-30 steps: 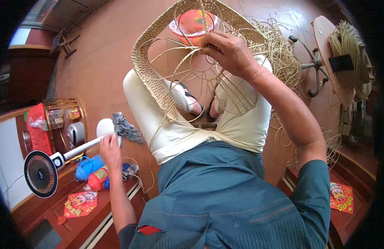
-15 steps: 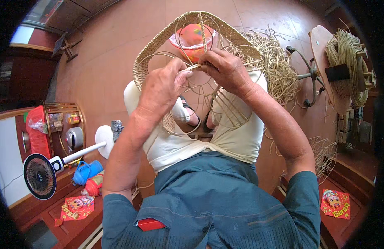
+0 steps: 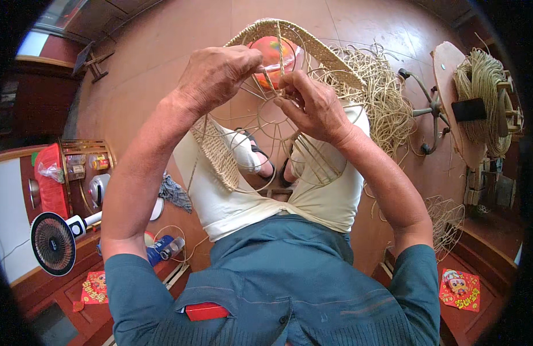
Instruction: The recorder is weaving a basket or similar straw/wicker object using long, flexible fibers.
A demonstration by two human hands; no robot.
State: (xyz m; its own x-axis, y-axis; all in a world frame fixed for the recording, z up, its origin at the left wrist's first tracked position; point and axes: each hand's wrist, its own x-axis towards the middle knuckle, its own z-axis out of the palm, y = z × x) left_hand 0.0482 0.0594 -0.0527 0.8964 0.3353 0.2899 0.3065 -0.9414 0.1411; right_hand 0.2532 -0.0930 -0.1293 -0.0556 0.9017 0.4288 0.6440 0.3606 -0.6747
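Above the reddish-brown floor (image 3: 145, 98), we pinched a twisted tan cord (image 3: 267, 78) between left hand (image 3: 214, 75) and right hand (image 3: 314, 108), likely for tautness, toward the far edge of the straw-woven wire frame (image 3: 216, 154) across cream-trousered thighs (image 3: 204, 193).

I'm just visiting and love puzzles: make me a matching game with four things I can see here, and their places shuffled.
1. Tan woven-cord basket frame
2. Round black fan with white stem
3. Loose heap of pale cord
4. Flat red item

A. On the floor, toward the right
B. Tucked into the teal shirt
C. Over the pale trousers
D. Far left

Pairs: 1-C, 2-D, 3-A, 4-B
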